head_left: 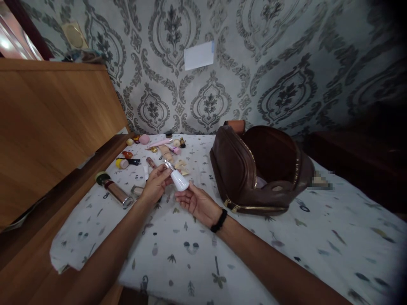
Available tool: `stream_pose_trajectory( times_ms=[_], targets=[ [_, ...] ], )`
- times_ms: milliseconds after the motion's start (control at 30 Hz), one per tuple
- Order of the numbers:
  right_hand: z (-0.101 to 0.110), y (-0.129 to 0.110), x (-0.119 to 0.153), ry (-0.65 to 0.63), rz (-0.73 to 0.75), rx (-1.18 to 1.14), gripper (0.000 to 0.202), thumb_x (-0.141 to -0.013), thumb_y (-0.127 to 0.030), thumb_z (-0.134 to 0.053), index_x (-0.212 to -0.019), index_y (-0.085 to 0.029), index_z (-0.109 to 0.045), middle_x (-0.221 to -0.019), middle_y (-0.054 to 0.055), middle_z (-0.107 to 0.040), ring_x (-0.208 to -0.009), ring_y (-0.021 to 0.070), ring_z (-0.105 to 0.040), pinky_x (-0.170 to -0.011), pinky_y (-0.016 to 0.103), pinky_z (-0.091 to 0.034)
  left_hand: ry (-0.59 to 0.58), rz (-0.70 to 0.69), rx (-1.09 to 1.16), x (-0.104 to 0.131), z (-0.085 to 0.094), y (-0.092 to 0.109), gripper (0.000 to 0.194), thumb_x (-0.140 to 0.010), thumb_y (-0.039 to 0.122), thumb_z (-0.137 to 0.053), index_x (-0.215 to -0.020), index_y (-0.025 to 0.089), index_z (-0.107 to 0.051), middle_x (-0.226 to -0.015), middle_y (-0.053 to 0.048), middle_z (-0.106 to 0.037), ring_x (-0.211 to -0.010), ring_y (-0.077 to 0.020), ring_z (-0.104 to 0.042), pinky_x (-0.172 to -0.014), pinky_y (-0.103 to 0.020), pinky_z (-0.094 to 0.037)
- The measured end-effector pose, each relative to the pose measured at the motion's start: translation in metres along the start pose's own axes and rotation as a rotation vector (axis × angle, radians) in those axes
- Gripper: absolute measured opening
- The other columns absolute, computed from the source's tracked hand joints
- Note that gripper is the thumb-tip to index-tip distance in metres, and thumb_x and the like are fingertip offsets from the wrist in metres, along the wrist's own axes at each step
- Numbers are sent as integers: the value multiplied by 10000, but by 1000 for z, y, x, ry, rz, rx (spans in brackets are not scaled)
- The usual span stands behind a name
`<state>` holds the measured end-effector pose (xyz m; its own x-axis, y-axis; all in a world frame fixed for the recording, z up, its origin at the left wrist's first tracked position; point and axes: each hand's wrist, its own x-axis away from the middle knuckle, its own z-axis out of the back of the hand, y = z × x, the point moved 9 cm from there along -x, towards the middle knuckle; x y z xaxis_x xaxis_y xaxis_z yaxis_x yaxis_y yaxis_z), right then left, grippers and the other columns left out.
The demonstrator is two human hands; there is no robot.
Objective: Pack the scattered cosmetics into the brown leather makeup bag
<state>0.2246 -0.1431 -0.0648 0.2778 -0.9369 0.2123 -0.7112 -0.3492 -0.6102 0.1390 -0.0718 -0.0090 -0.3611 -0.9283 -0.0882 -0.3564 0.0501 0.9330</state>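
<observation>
Between my two hands is a small white bottle [179, 181], cone-shaped, with a slim silver neck pointing up and to the left. My left hand [155, 184] pinches it near the silver neck. The fingers of my right hand [199, 205], with a black band on the wrist, grip its wide white end. Just beyond the bottle lie a beige tube [165, 153] and some pale beige pieces [181, 166]. A flat clear item [137, 190] is partly hidden behind my left hand. Left of that hand lies a brownish-pink bottle [118, 194] with a dark green end.
An open brown leather bag [229, 169] with gold zippers stands on the patterned white cloth [190, 271] to the right. Several small cosmetics, including a pink sponge [144, 139] and a yellow-capped item [122, 163], lie at the back left. A wooden panel [57, 135] borders the left side.
</observation>
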Motion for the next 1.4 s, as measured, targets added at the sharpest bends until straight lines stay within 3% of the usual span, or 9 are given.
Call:
stream_pose_trajectory(
  times_ms=[167,400,567,867,1400],
  targets=[
    [1,1,0,14,3,8,312,-944,-399,-498,-910,-123,-640,-753,68,-737,-645,106,-684,-598,183,-501,4,-11,-11,0,1,1,399,-674,431,-786,-908,159,-611,-894,-60,-708,-913,-227,-662,-747,-312,-518],
    [5,-4,0,19,86,13,237,-814,-327,-707,-934,-170,-576,-788,63,-743,-669,119,-691,-609,193,-508,30,-19,6,-1,4,0,413,-644,422,-809,-885,162,-596,-896,-56,-704,-926,-228,-660,-708,-277,-509],
    [6,-4,0,33,86,14,263,-786,-322,-736,-910,-170,-561,-781,70,-744,-657,114,-688,-602,183,-510,41,-12,22,-2,5,-1,429,-624,422,-822,-895,154,-626,-900,-58,-702,-899,-213,-659,-698,-264,-510],
    [5,-3,-1,3,68,-1,215,-870,-345,-637,-927,-138,-620,-765,55,-734,-625,97,-673,-589,175,-508,13,-8,12,-3,6,-3,373,-695,426,-777,-917,161,-637,-909,-39,-689,-785,-151,-645,-701,-261,-502],
    [2,2,1,50,-32,-2,510,-992,-443,-321,-796,-110,-654,-662,51,-698,-557,80,-616,-595,174,-479,-12,-44,29,-1,1,3,367,-673,394,-798,-903,154,-641,-910,-30,-666,-761,-148,-634,-693,-280,-527]
  ],
)
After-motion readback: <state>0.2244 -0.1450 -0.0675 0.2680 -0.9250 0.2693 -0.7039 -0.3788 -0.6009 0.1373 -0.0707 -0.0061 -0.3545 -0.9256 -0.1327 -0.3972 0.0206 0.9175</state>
